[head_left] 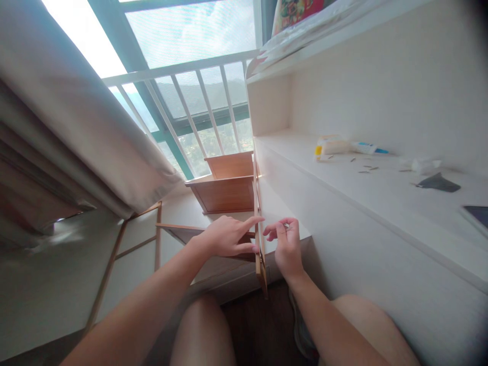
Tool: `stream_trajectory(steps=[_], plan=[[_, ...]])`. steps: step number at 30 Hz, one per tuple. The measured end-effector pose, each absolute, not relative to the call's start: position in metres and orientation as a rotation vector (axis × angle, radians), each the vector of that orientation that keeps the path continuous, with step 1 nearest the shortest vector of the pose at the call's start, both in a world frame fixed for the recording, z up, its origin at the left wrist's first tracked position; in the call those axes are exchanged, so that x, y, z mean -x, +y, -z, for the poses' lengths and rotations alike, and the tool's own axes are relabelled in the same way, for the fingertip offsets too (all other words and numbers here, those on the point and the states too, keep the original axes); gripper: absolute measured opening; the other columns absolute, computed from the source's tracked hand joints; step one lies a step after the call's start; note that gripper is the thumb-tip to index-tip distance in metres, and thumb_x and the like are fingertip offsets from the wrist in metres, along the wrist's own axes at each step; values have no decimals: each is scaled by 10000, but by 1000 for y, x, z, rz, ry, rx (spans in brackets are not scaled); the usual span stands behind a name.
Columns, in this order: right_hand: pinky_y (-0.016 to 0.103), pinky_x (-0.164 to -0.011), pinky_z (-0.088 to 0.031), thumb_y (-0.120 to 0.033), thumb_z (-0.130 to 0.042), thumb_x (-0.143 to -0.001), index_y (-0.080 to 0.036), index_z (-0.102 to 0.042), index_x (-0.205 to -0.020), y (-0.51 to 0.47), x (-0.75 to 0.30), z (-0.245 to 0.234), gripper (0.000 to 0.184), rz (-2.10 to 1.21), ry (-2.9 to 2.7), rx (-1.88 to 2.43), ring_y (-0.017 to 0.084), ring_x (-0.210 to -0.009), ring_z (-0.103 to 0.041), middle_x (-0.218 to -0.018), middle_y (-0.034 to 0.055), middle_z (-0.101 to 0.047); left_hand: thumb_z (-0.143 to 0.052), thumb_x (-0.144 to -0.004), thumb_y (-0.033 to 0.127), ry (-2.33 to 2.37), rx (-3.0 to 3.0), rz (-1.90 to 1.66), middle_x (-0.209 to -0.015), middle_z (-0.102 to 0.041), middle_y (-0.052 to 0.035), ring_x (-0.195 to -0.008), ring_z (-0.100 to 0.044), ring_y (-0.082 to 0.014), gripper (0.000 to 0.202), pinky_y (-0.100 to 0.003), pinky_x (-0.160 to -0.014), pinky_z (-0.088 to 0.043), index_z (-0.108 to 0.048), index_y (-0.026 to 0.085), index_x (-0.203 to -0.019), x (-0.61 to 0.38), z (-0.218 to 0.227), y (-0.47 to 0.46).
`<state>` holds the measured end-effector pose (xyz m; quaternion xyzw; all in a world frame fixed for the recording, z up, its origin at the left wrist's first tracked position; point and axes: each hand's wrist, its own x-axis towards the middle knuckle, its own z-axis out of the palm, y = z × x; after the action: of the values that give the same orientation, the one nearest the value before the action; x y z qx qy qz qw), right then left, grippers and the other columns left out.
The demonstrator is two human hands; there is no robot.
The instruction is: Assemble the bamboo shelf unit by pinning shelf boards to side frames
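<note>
My left hand (231, 236) is at the upright edge of a thin wooden panel (257, 203), index finger stretched across it and thumb against its near side. Just right of that panel, my right hand (287, 244) is closed in a pinch around a small metal piece (285, 225), too small to make out fully. Reddish-brown wooden boards (226, 194) join the panel on its left and form a shelf-like unit. A lower wooden board (183, 234) is partly hidden behind my left hand.
On the white shelf (343, 178) at right lie several small metal pins (369, 168), a glue tube (368, 148), a yellow-ended object (318, 151), a dark flat piece (438, 183) and a phone-like device (476, 217). Curtains (76, 112) hang left; a railing (190, 66) crosses the window.
</note>
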<state>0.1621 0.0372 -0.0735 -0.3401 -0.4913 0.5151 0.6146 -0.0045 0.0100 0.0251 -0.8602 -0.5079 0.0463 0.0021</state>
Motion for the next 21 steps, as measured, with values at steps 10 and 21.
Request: stream_trajectory(steps=[10, 21], plan=[[299, -639, -414, -378, -412, -985, -234, -407, -875, 24, -163, 72, 181, -1174, -1246, 716, 142, -585, -508, -623, -47, -546, -292, -874, 727, -1552, 2742, -127, -914, -722, -61, -727, -686, -244, 774, -276, -575, -415, -270, 232, -1468, 5, -26, 9], [251, -537, -390, -408, -423, -975, -234, -417, -884, 15, -153, 81, 197, -1291, -1246, 746, 122, -527, -479, -606, -60, -516, -211, -890, 714, -1529, 2666, -256, -821, -724, -68, -763, -704, -287, 746, -299, -603, -446, -257, 273, -1489, 1, -24, 11]])
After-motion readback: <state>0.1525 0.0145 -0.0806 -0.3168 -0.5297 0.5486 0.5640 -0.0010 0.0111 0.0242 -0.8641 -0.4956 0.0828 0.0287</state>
